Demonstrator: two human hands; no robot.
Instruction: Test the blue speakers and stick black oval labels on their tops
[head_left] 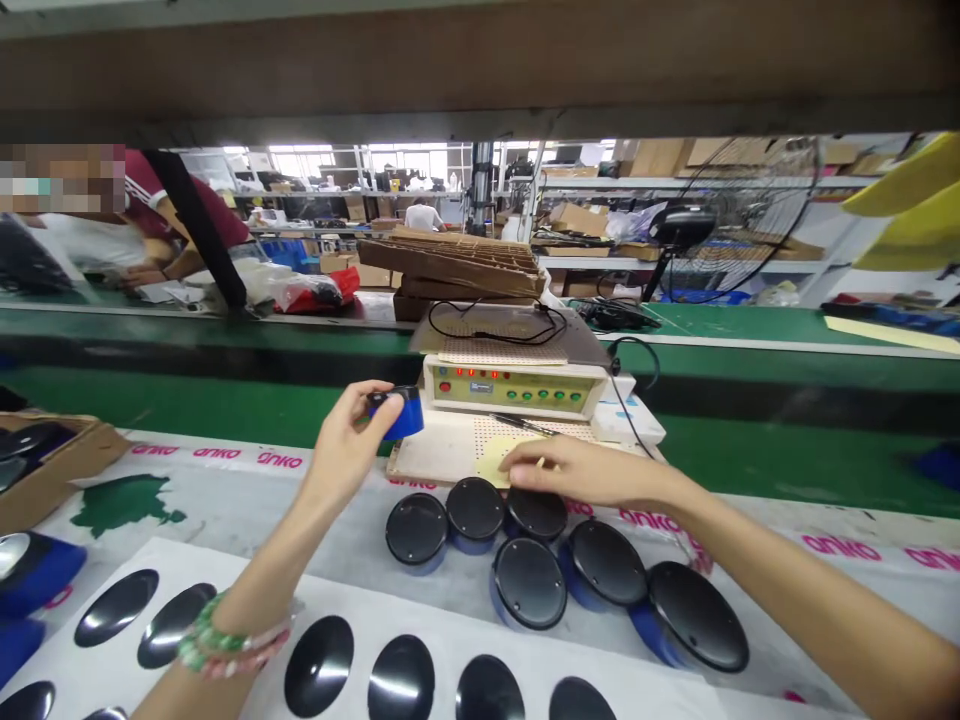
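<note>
My left hand [352, 430] is raised and closed around a blue round case with a black top [405, 412]. My right hand [562, 465] is lowered at the front edge of a machine's white base, its fingers curled over a pale yellow sheet [491, 456]. Whatever is between those fingers is too small to make out. Just below that hand sits a black-topped blue case [536, 515], partly covered by it. Several more such cases, like this one [529, 583], stand grouped in front of me. A white sheet with black discs [401, 677] lies nearest to me.
A control box [517, 388] with lit red digits and green buttons stands ahead, with cardboard dividers [457, 262] behind it. On the left are an open carton [67, 470] and blue cases [37, 575]. A fan [682, 228] and a person in maroon [187, 205] are beyond.
</note>
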